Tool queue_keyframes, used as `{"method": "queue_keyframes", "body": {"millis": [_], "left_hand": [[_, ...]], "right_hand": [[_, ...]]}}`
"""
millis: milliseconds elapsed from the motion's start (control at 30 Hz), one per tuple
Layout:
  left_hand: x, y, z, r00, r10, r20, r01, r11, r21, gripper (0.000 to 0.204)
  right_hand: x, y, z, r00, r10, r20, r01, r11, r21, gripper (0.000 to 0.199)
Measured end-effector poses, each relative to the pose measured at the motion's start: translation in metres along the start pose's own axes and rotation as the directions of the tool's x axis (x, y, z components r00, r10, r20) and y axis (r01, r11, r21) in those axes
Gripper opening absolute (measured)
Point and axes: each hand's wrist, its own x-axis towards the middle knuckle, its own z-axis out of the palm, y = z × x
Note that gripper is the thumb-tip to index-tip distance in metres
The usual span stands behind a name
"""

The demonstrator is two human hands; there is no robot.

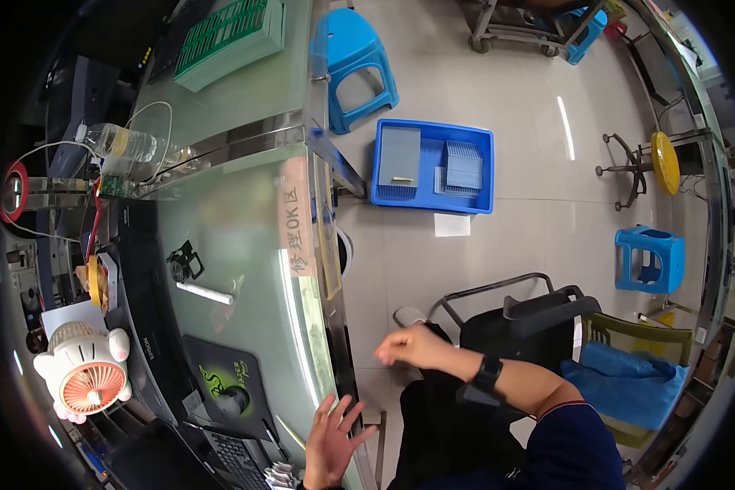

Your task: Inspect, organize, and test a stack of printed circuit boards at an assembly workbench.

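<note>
My left hand [331,445] hangs over the near edge of the glass-topped bench [261,327], palm up and fingers spread, holding nothing. To its right, my right hand [414,347] is raised over the floor beside the bench, its fingers curled together and nothing visible in them. A dark watch [488,374] is on that wrist. Closest to my left hand are a thin pale stick [291,431], a black keyboard [235,460] and a bundle of small white pieces [282,476]. Farther up the bench, a black mouse [233,400] rests on a dark mouse pad [241,361] with green markings.
A blue tub [433,203] with grey trays stands on the floor ahead. Blue stools [359,49], a black chair [518,335] and a wheeled cart [514,33] stand around. On the bench are a white fan [90,376], a white marker-like stick [206,292] and green-and-white racks [233,45].
</note>
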Motion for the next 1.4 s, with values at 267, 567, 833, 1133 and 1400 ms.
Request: {"method": "queue_keyframes", "body": {"millis": [267, 567, 833, 1133, 1400], "left_hand": [[-0.063, -0.015, -0.057, 0.998, 0.059, 0.038, -0.06, 0.997, 0.045, 0.043], [-0.097, -0.058, -0.111, 0.992, 0.072, -0.104, -0.089, 0.983, -0.159, 0.039], [-0.117, -0.061, -0.094, 0.945, 0.099, -0.312, -0.118, 0.992, -0.04, 0.026], [-0.18, -0.097, -0.121, 0.932, 0.151, -0.33, -0.129, 0.988, 0.088, 0.036], [-0.218, -0.276, -0.212, 0.972, 0.105, -0.209, -0.066, 0.981, 0.185, 0.04]], "right_hand": [[0.183, 0.106, -0.12, 0.891, 0.123, -0.436, -0.102, 0.992, 0.071, 0.017], [0.291, 0.159, -0.097, 0.824, 0.065, -0.562, -0.399, 0.772, -0.495, 0.022], [0.297, 0.168, -0.085, 0.859, 0.012, -0.512, -0.461, 0.455, -0.762, 0.022], [0.163, 0.092, -0.131, 0.827, 0.528, -0.195, -0.415, 0.339, -0.844, 0.046], [-0.004, -0.11, 0.084, 0.602, 0.636, 0.482, -0.335, 0.75, -0.57, 0.034]]}}
